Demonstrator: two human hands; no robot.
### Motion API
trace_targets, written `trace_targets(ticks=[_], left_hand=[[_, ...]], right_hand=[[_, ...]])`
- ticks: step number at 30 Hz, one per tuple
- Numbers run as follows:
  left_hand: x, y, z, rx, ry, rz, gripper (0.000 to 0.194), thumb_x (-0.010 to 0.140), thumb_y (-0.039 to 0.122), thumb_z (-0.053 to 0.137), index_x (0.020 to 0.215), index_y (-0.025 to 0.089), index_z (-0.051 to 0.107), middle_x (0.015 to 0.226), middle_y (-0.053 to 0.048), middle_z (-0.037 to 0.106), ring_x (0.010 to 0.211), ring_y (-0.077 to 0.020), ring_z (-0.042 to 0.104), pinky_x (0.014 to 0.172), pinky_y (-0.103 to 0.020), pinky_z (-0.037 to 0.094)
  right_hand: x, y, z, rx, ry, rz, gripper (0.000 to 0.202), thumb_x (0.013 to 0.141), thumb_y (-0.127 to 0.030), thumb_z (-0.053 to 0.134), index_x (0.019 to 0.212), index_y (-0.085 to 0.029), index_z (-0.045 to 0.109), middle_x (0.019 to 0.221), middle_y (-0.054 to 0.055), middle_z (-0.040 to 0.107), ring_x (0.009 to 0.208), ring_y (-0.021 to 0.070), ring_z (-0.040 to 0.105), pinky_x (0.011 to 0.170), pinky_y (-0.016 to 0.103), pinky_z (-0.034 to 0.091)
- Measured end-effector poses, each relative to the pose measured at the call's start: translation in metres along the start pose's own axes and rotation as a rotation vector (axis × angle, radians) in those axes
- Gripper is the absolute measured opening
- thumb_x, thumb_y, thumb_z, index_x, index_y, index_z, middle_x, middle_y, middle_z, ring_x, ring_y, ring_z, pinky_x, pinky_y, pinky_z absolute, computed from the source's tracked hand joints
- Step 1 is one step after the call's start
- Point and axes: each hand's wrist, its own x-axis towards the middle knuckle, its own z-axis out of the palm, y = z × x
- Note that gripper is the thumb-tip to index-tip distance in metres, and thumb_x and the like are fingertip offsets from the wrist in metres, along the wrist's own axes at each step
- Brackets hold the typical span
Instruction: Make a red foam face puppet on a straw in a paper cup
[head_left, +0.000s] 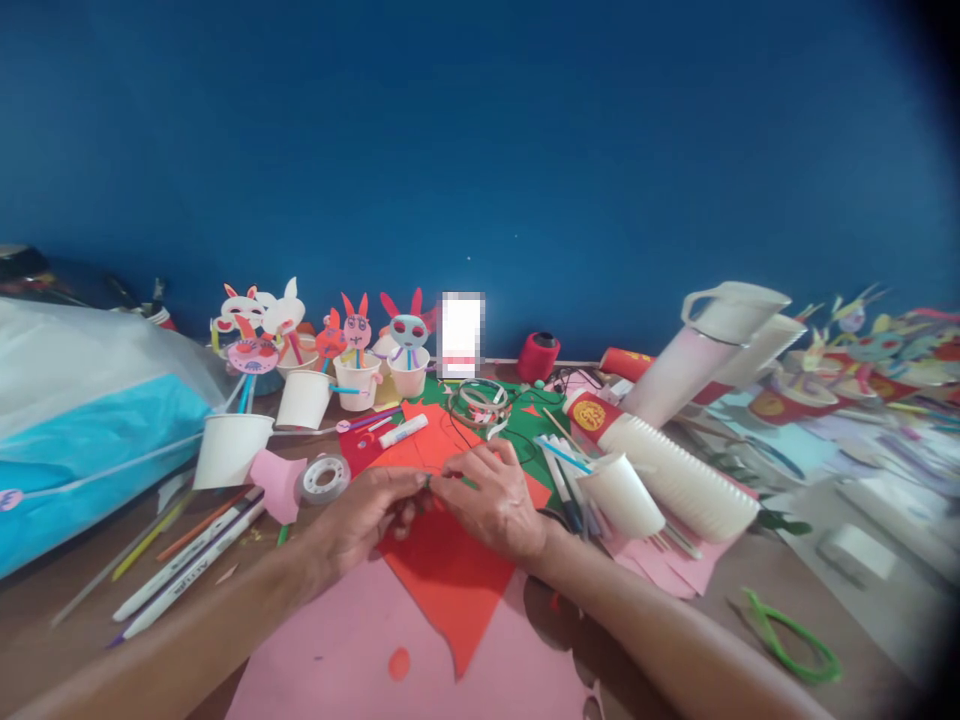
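At frame centre, the left hand (367, 515) and right hand (495, 500) clamp their grip on a small dark piece (428, 481) above red paper (459, 580).

In front of a blue wall (480, 150), we see a red cylinder (538, 357) and, to its right, a jug (690, 365) behind stacked cups (675, 480). At far left we have a bag (90, 420), with 2 white markers (196, 570) lying near it. Far right, in blur, sits a white block (862, 550), perhaps an adapter.

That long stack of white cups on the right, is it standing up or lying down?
Lying down: the stack of cups stretches low and lengthwise, slanting away to a red cup at the far end.
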Motion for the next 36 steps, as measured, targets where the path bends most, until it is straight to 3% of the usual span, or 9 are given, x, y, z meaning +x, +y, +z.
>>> trace_targets(ticks=[3, 7, 10, 14, 19, 27, 32, 36], left_hand=[[0.001, 0.0, 0.001, 0.041, 0.036, 0.022, 0.021, 0.072, 0.026, 0.055, 0.057, 0.013, 0.06, 0.042, 0.002, 0.048, 0.037, -0.0067, 0.041, 0.037, -0.018, 0.028], [0.006, -0.001, -0.003, 0.041, 0.077, 0.101, 0.016, 0.07, 0.025, 0.058, 0.062, 0.012, 0.062, 0.055, -0.003, 0.06, 0.043, -0.0074, 0.047, 0.041, -0.018, 0.035], [0.009, -0.001, -0.007, 0.046, 0.105, 0.107, 0.014, 0.07, 0.025, 0.061, 0.069, 0.011, 0.063, 0.068, -0.007, 0.065, 0.049, -0.0087, 0.053, 0.043, -0.018, 0.038], [0.013, 0.0, -0.013, -0.005, 0.151, 0.123, 0.013, 0.068, 0.023, 0.065, 0.073, 0.011, 0.061, 0.067, -0.006, 0.066, 0.053, -0.0103, 0.057, 0.044, -0.017, 0.041], [0.016, 0.0, -0.016, -0.043, 0.161, 0.177, 0.011, 0.068, 0.02, 0.064, 0.073, 0.013, 0.057, 0.071, -0.005, 0.066, 0.054, -0.0093, 0.057, 0.045, -0.017, 0.043], [0.014, 0.0, -0.015, -0.077, 0.111, 0.19, 0.014, 0.067, 0.02, 0.064, 0.072, 0.014, 0.053, 0.071, -0.005, 0.065, 0.055, -0.0093, 0.055, 0.045, -0.018, 0.042], [0.013, 0.0, -0.013, -0.088, 0.133, 0.196, 0.014, 0.064, 0.019, 0.065, 0.071, 0.013, 0.054, 0.062, -0.002, 0.063, 0.05, -0.0085, 0.053, 0.043, -0.018, 0.04], [0.011, 0.001, -0.01, -0.071, 0.144, 0.192, 0.013, 0.064, 0.019, 0.064, 0.07, 0.013, 0.054, 0.06, -0.001, 0.062, 0.046, -0.0077, 0.051, 0.043, -0.018, 0.04]], right_hand=[[0.001, 0.001, 0.004, 0.035, -0.008, -0.003, 0.019, 0.085, -0.018, 0.047, 0.091, -0.026, 0.063, 0.086, 0.0, 0.063, 0.073, 0.0124, 0.052, 0.077, 0.033, 0.027], [0.006, 0.015, 0.0, 0.178, -0.041, 0.09, 0.018, 0.086, -0.021, 0.047, 0.09, -0.023, 0.064, 0.086, 0.002, 0.064, 0.079, 0.0133, 0.056, 0.078, 0.03, 0.031], [0.011, 0.038, -0.011, 0.244, -0.053, 0.288, 0.018, 0.085, -0.022, 0.047, 0.086, -0.02, 0.065, 0.087, 0.004, 0.066, 0.084, 0.0149, 0.057, 0.076, 0.026, 0.036], [0.012, 0.068, -0.029, 0.192, -0.061, 0.499, 0.019, 0.084, -0.023, 0.047, 0.089, -0.022, 0.065, 0.089, 0.002, 0.067, 0.081, 0.0153, 0.059, 0.071, 0.024, 0.04], [0.01, 0.088, -0.052, 0.128, -0.061, 0.65, 0.02, 0.082, -0.029, 0.047, 0.09, -0.023, 0.065, 0.087, 0.0, 0.068, 0.077, 0.0154, 0.06, 0.066, 0.023, 0.041], [0.004, 0.105, -0.09, -0.116, -0.442, 0.723, 0.019, 0.076, -0.037, 0.051, 0.08, -0.027, 0.067, 0.076, -0.002, 0.068, 0.07, 0.0165, 0.061, 0.056, 0.023, 0.035], [-0.002, 0.101, -0.089, -0.174, -0.71, 0.658, 0.028, 0.066, -0.045, 0.06, 0.084, -0.024, 0.065, 0.083, 0.002, 0.068, 0.074, 0.019, 0.06, 0.057, 0.024, 0.035], [-0.003, 0.097, -0.081, -0.299, -0.791, 0.656, 0.031, 0.068, -0.042, 0.059, 0.091, -0.021, 0.064, 0.09, 0.007, 0.067, 0.082, 0.0239, 0.06, 0.063, 0.028, 0.037]])
